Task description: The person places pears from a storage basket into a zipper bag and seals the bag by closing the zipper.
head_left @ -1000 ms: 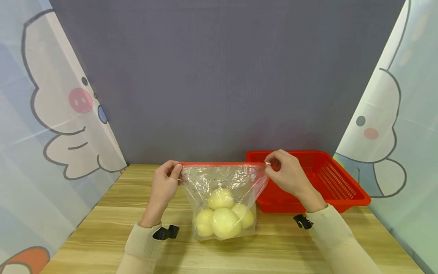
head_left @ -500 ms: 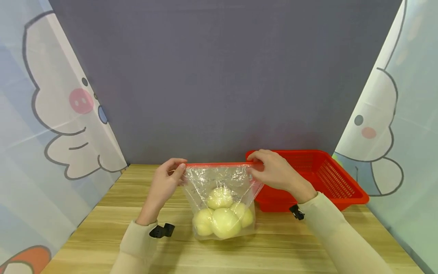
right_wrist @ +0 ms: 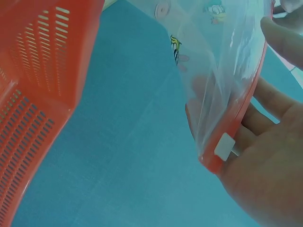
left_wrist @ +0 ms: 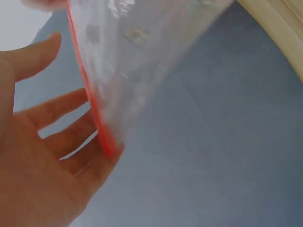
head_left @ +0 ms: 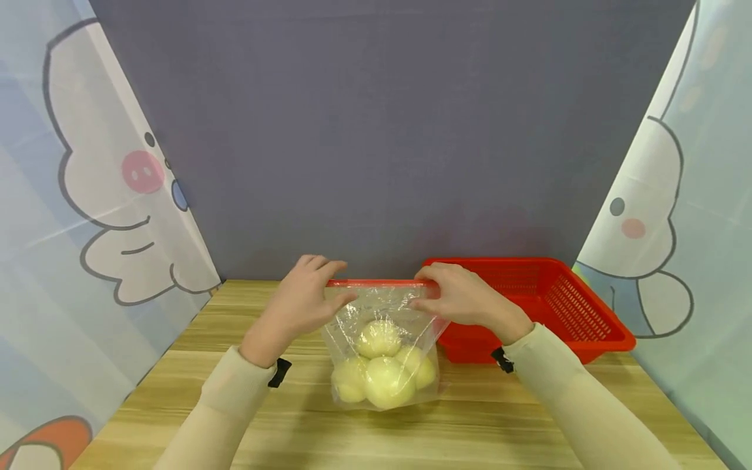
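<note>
A clear zip bag with a red top strip stands upright on the table, holding several pale yellow round things. My left hand is at the strip's left end, its thumb spread away from the plastic; its other fingers lie loosely behind the strip. At the right end, my right hand holds the bag's top, thumb in front and fingers behind. A white slider sits on the strip near the right palm. Small printed cartoon figures show on the plastic.
A red perforated plastic basket stands behind and right of the bag, close to the right hand. The wooden table ends at a dark grey backdrop. Curtains with cartoon prints flank both sides.
My left hand has moved from pinching the bag's left corner inward to the right, with thumb and fingers spreading apart. My right hand has slid left along the strip from its right end.
</note>
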`<state>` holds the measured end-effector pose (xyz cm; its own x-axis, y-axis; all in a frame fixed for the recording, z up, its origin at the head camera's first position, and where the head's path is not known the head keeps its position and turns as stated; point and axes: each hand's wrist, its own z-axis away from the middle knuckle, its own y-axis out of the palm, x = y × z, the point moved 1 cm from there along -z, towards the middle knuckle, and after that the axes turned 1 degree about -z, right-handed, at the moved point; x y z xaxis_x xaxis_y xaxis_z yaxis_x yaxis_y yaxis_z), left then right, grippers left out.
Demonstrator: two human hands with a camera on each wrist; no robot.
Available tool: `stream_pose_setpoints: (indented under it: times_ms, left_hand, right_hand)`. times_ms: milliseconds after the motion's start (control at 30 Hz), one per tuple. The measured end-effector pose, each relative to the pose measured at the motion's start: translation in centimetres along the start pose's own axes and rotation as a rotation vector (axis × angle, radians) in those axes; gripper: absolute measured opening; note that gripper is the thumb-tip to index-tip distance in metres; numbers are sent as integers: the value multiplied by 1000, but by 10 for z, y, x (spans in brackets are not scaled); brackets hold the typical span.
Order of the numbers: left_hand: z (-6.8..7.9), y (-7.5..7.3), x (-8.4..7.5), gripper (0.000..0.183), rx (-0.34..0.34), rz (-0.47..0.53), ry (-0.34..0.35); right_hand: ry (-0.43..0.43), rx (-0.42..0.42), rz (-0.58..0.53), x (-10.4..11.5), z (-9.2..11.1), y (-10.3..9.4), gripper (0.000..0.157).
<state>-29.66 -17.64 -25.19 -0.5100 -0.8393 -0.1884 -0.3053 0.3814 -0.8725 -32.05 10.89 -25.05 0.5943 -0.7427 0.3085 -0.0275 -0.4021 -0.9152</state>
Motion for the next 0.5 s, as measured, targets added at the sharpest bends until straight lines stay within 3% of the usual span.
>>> stream_pose_setpoints:
  times_ms: [100, 267, 367, 500]
  left_hand:
    - [-6, 1, -11, 71, 92, -53, 55]
    - [-12, 10, -17, 86, 302, -32, -6]
    - [-14, 16, -14, 73, 360, 35, -24]
    - [-16, 20, -7, 37, 360, 145, -8]
  right_hand:
    - [13, 31, -13, 0, 0, 3, 43]
    - [34, 94, -11, 1, -1, 8, 43]
    - [23, 113, -11, 1, -2, 10, 33]
    - [3, 93, -3, -1, -6, 12, 16]
